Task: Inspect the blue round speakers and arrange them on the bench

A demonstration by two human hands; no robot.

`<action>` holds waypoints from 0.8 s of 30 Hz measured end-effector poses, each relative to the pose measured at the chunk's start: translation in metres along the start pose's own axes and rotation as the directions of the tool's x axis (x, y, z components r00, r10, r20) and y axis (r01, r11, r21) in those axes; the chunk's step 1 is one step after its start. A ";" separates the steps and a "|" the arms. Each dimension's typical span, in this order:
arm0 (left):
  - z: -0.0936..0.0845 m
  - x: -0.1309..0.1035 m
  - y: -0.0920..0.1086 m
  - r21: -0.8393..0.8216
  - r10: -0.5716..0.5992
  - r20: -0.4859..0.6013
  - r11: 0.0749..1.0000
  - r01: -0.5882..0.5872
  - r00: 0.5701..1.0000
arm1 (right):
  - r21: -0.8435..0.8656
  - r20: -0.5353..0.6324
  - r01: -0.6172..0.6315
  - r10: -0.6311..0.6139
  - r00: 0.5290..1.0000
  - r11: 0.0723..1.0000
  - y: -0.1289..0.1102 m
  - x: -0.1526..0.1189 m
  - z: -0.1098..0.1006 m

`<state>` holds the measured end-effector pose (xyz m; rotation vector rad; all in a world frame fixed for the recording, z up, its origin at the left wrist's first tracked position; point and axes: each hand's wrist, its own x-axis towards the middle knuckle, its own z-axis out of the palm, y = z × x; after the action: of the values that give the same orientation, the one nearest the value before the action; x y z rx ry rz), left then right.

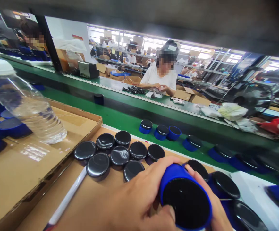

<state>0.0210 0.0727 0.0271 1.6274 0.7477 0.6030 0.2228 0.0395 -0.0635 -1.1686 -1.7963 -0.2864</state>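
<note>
Blue cylinder sits low at centre, gripped by both hands: left hand fingers wrap its side, right hand fingers clasp its far edge, above the worktop. Inspection seems underway; turning it likely needs steady wrists.

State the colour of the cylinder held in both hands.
Blue cylinder with a glossy black end face; the head view shows it best.

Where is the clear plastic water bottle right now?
In the head view, the water bottle lies tilted at the far left on the cardboard box, beside blue cups and left of the cluster of black discs.
</note>
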 end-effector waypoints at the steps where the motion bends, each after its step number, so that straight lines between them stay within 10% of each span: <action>1: 0.001 0.001 0.000 0.003 -0.004 0.001 1.000 0.004 1.000 | 0.002 0.011 0.026 -0.026 1.000 1.000 0.015 -0.001 0.002; 6: 0.003 0.002 -0.002 0.013 -0.054 -0.005 0.998 0.054 0.999 | 0.037 0.094 0.115 -0.118 0.989 0.993 0.084 -0.008 0.012; 11: -0.003 -0.005 -0.005 0.126 -0.021 0.018 0.992 0.019 1.000 | 0.037 0.106 0.092 -0.095 0.990 0.995 0.100 -0.027 0.011; 17: -0.002 -0.003 0.000 0.064 -0.021 0.006 0.998 0.020 1.000 | 0.049 0.134 0.032 -0.038 0.990 0.998 0.089 -0.021 0.010; 24: 0.005 0.000 -0.004 0.072 0.002 -0.034 0.997 0.001 0.999 | 0.022 0.041 -0.115 0.114 0.993 0.993 0.015 -0.033 -0.003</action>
<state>0.0244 0.0698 0.0221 1.6873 0.8017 0.6113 0.2402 0.0264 -0.0925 -1.2627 -1.7550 -0.1754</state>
